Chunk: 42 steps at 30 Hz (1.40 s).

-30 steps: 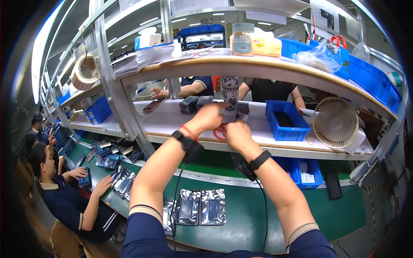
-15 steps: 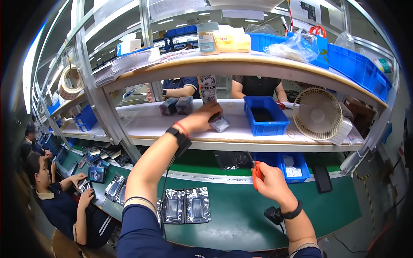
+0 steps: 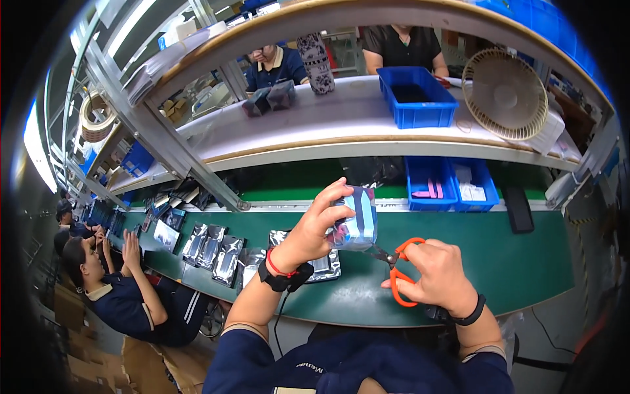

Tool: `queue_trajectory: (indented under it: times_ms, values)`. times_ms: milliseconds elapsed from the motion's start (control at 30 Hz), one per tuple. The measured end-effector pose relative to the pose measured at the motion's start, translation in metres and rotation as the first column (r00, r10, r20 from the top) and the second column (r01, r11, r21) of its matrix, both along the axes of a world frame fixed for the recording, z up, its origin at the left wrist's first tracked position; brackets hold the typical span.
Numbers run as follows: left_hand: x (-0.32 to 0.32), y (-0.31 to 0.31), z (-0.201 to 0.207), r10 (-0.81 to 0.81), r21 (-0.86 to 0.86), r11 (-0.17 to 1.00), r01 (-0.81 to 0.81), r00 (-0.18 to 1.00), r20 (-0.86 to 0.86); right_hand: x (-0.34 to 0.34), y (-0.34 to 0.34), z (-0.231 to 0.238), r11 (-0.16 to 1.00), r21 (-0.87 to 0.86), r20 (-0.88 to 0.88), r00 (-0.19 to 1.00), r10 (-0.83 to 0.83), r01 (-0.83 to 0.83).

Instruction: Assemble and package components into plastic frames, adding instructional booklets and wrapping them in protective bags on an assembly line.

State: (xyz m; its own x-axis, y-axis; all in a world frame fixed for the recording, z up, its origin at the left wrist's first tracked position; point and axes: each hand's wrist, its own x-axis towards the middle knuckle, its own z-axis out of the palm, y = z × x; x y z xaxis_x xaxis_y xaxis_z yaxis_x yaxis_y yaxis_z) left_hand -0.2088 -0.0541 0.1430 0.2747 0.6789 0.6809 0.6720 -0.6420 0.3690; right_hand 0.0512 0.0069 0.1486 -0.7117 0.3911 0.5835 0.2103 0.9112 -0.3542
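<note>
Over the green workbench, my left hand [image 3: 308,230] grips a clear-wrapped bundle [image 3: 360,217] with blue and dark parts; what exactly is inside cannot be made out. My right hand [image 3: 438,274] has its fingers in the handles of orange-handled scissors [image 3: 392,260]. The scissor handles are spread, and the blades point at the lower right corner of the bundle, very close to it. Below my left hand, silver packets [image 3: 326,268] lie on the bench, partly covered by that hand and wrist.
More silver packets [image 3: 228,259] lie to the left, beside a seated co-worker [image 3: 125,295]. Blue bins [image 3: 430,197] stand under the shelf. On the shelf are another blue bin [image 3: 420,117], a round fan [image 3: 504,95], a patterned bottle [image 3: 316,64] and wrapped bundles [image 3: 281,95].
My left hand has come down from the shelf with the wrapped bundle, toward me. The scissors have moved lower and their handles have spread. My view has tilted down toward the bench.
</note>
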Motion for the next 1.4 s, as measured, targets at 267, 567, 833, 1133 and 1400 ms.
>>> queue_trajectory:
  times_ms: [267, 567, 833, 1133, 1400]
  values:
    - [0.004, -0.003, -0.007, -0.033, -0.069, 0.997, 0.032, 0.999, -0.015, 0.009, -0.004, -0.006, 0.999, 0.031, 0.066, 0.998, -0.022, 0.02]
    - [0.008, -0.005, -0.01, -0.06, -0.125, 0.99, 0.071, 0.994, 0.091, 0.019, -0.003, -0.007, 0.999, 0.042, 0.128, 0.991, -0.028, 0.023]
    - [0.012, -0.004, -0.013, -0.106, -0.159, 0.98, 0.12, 0.99, 0.094, 0.017, -0.002, -0.004, 1.0, -0.007, 0.146, 0.989, 0.022, -0.021]
    - [0.036, -0.007, -0.024, -0.162, -0.233, 0.958, 0.167, 0.986, 0.039, 0.009, 0.002, -0.01, 0.97, -0.183, 0.146, 0.972, 0.186, -0.159]
    - [0.032, -0.006, -0.036, -0.127, -0.24, 0.962, 0.132, 0.991, 0.036, 0.005, 0.011, -0.027, 0.916, -0.328, 0.099, 0.956, 0.278, -0.232]
